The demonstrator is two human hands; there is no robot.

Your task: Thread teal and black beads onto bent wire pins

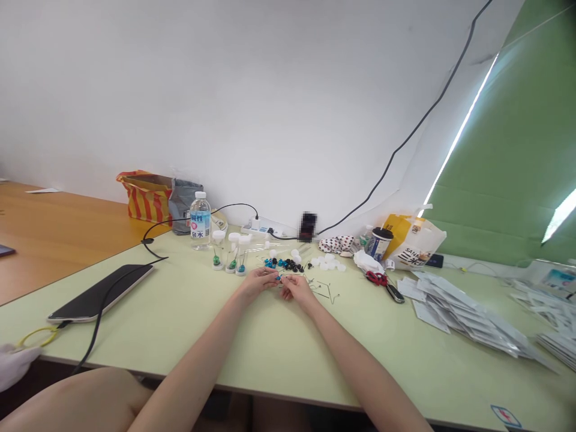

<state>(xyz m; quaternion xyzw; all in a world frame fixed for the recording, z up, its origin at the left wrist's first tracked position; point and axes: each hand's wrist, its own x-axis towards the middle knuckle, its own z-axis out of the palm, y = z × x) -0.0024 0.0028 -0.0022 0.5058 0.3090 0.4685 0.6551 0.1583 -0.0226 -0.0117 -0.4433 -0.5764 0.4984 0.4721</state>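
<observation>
My left hand (pixel 258 282) and my right hand (pixel 297 289) meet at the middle of the pale green table (pixel 279 342). Their fingertips pinch a tiny blue part (pixel 278 278), too small to make out clearly. Just beyond my fingers lies a scatter of small blue and black parts (pixel 283 264). Thin bent wires (pixel 326 292) rest to the right of my right hand. Several clear tubes with white caps (pixel 231 255) stand or lie further left, some with green or blue bits at their bases. White plastic caps (pixel 328 262) sit at the far right of the scatter.
A water bottle (pixel 200 221) and power strip (pixel 258 229) stand at the back. A black phone (pixel 99 292) lies left, with a cable across the table. Red-handled scissors (pixel 382 283) and a spread of flat white packets (pixel 459 312) lie right.
</observation>
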